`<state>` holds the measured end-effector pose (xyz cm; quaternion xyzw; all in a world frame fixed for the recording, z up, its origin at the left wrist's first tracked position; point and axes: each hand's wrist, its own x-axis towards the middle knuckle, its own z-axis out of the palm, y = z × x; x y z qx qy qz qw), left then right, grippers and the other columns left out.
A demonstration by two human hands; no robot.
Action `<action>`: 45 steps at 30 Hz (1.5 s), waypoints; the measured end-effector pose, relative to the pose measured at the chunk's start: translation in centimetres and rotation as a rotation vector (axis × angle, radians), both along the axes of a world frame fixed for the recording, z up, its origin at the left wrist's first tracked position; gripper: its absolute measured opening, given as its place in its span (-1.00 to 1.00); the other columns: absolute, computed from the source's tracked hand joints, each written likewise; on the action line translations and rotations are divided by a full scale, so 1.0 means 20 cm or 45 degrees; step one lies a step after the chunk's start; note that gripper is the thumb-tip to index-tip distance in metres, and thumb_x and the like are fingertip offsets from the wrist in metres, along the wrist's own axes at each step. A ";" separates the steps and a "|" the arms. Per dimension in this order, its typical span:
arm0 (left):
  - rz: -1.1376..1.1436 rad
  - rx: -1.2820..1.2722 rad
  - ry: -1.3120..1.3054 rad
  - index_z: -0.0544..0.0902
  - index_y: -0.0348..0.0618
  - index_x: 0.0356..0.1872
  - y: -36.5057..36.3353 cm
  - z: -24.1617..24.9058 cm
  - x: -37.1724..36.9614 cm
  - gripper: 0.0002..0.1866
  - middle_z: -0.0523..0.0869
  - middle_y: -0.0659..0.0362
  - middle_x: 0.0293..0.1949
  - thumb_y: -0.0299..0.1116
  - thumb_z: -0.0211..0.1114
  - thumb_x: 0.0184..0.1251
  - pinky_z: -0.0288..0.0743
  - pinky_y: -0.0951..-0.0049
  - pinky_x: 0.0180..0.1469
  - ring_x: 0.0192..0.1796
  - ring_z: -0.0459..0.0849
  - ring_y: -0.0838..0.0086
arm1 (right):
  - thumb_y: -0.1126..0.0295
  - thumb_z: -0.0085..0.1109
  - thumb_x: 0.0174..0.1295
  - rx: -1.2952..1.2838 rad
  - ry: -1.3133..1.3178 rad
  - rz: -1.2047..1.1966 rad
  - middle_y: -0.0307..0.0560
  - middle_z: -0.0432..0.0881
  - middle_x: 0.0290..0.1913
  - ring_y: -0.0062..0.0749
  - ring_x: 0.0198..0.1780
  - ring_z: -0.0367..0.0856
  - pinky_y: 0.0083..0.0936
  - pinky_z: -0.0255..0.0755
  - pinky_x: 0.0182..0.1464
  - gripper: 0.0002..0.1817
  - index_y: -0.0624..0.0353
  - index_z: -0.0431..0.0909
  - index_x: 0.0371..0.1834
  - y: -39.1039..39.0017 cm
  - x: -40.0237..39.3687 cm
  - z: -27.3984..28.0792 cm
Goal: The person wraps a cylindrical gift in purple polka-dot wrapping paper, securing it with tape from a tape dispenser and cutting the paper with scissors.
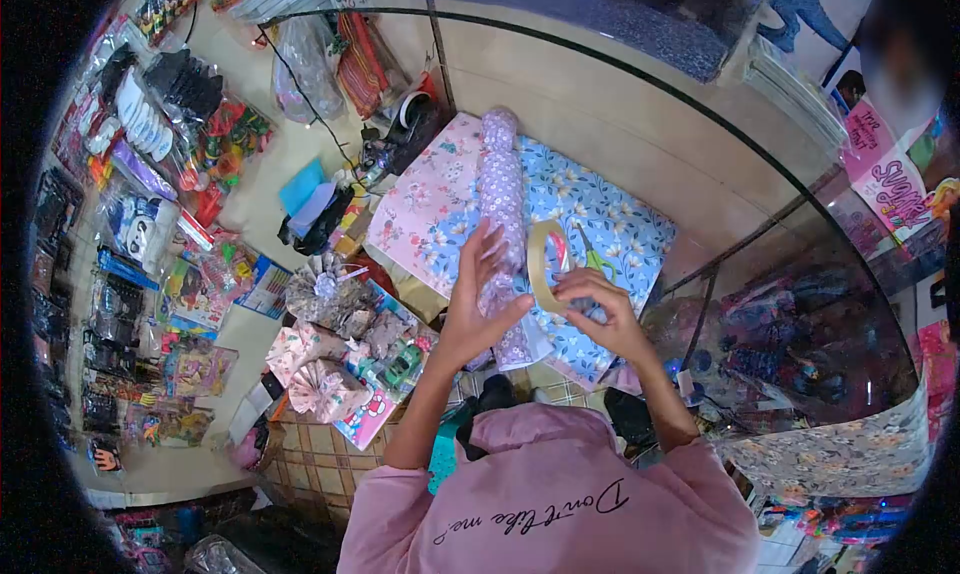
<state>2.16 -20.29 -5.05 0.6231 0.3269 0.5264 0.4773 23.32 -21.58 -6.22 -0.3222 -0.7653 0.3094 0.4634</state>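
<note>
Fingers loosely spread, the left hand [481, 296] is open beside the lilac floral roll [502, 179], its thumb reaching across toward the tape; I can't tell whether the palm presses on the roll. Opposite, the right hand [602, 312] is partly curled, thumb and fingertips gathered at the lower right side of the roll of tape [537, 264], gripping its rim. That tape is tipped up on edge between the two hands, just right of the lilac roll.

Below them, the worktop is covered by pink floral paper [425, 206] on the left and blue floral paper [625, 219] on the right, the lilac roll running from the far edge toward the near one where they meet. Green-handled scissors [600, 264] lie on the blue paper, just past the tape, toward the right corner. Off the near left edge sit pink wrapped bundles [328, 389] and a greyish one [330, 299] with a bow.
</note>
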 end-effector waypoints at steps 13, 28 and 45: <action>-0.295 0.036 0.032 0.11 -0.20 0.36 0.05 -0.08 0.00 -0.25 0.46 -0.02 0.19 -0.56 0.29 0.14 0.24 0.29 0.26 0.26 0.41 0.29 | 0.54 0.27 -0.02 0.216 -0.351 -0.102 -0.19 0.61 -0.12 -0.24 0.06 0.49 -0.33 0.30 0.11 -0.75 0.11 0.66 -0.21 -0.14 0.08 -0.01; -0.054 -0.338 -0.308 0.05 -0.13 0.38 -0.12 -0.04 0.02 -0.27 0.62 -0.08 -0.03 -0.53 0.21 0.22 0.44 0.31 0.11 -0.02 0.64 0.26 | 0.56 0.13 0.11 0.099 0.110 -0.442 -0.01 0.55 -0.04 -0.26 0.04 0.50 -0.38 0.30 0.14 -0.70 0.20 0.55 -0.05 -0.17 0.12 0.01; 0.208 -0.086 -0.026 0.50 -0.29 0.03 -0.15 -0.07 -0.06 -0.71 0.64 0.03 -0.10 -0.47 0.11 0.32 0.35 0.39 0.12 -0.04 0.59 0.38 | 0.46 0.08 0.26 -0.466 0.145 0.188 -0.17 0.58 -0.37 -0.58 -0.34 0.52 -0.59 0.37 -0.29 -0.87 0.32 0.53 -0.26 -0.11 0.02 0.07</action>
